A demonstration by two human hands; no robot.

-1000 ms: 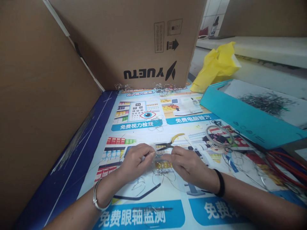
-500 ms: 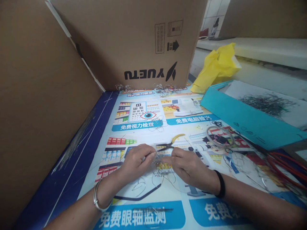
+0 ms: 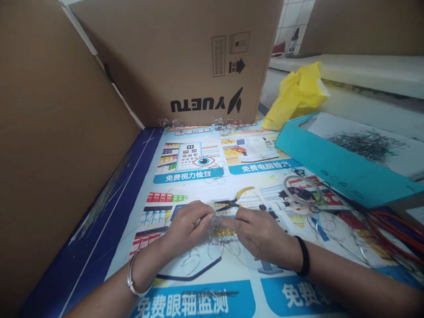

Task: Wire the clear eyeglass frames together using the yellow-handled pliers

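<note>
Hardly anything has shifted since a second ago: both hands have drawn a touch closer together. The person's left hand (image 3: 187,225) and right hand (image 3: 261,234) each keep a nearly closed pinching grip on the small tangle of thin silvery wire (image 3: 221,236) between them, low over the colourful printed poster (image 3: 251,168) covering the bench (image 3: 109,229). Yellow-handled black pliers (image 3: 236,199) lie just beyond the hands

— What sort of place is this looking like?
— A makeshift workshop. Pliers (image 3: 233,201) are lying on the poster-covered worktop (image 3: 109,221), cardboard cartons (image 3: 185,57) are walling it in, and wire scraps (image 3: 364,143) are filling a teal tray (image 3: 331,165).
</note>
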